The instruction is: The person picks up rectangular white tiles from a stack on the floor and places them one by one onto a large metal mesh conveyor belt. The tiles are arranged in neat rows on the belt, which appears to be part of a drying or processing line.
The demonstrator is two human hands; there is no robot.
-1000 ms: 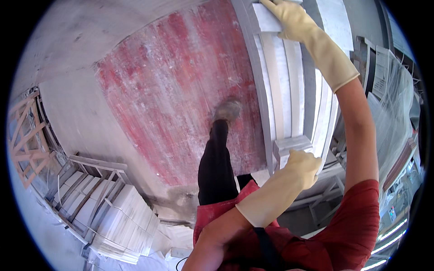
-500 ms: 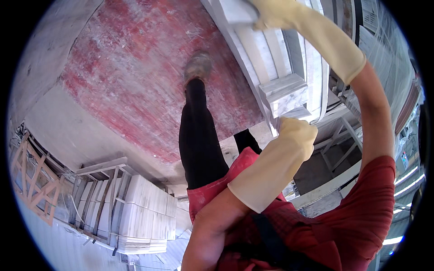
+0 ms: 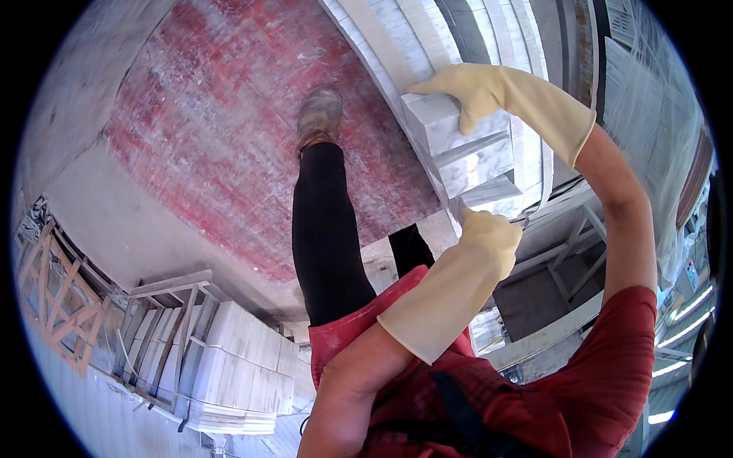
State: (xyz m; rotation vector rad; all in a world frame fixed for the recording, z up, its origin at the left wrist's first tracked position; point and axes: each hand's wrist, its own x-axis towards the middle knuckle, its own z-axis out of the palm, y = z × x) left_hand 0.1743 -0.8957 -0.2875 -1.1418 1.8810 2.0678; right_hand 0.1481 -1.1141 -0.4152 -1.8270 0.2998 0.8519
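My right hand [image 3: 477,88], in a long cream rubber glove, grips a white, grey-veined marble block [image 3: 439,120]. Its fingers lie across the top and the thumb reaches down the face. That block sits against another marble piece [image 3: 477,169] on a row of long pale stone strips [image 3: 408,34]. A smaller marble piece [image 3: 492,191] lies nearer to me. My left hand [image 3: 492,238], gloved alike, is closed at the near end of the row, just below that smaller piece. Its fingertips are turned away, so what they hold is hidden.
A worn red-and-white board [image 3: 229,122] lies on the floor under my boot [image 3: 319,111]. Bundled white slabs [image 3: 244,359] stand in a wooden frame at lower left, beside a wooden lattice crate [image 3: 65,305]. Clear plastic wrap [image 3: 649,114] hangs at right, above a metal frame [image 3: 561,267].
My right hand has come nearer along the stone row, bringing a marble block against the piece lying there. My left hand has shifted slightly down and left in view, still closed.
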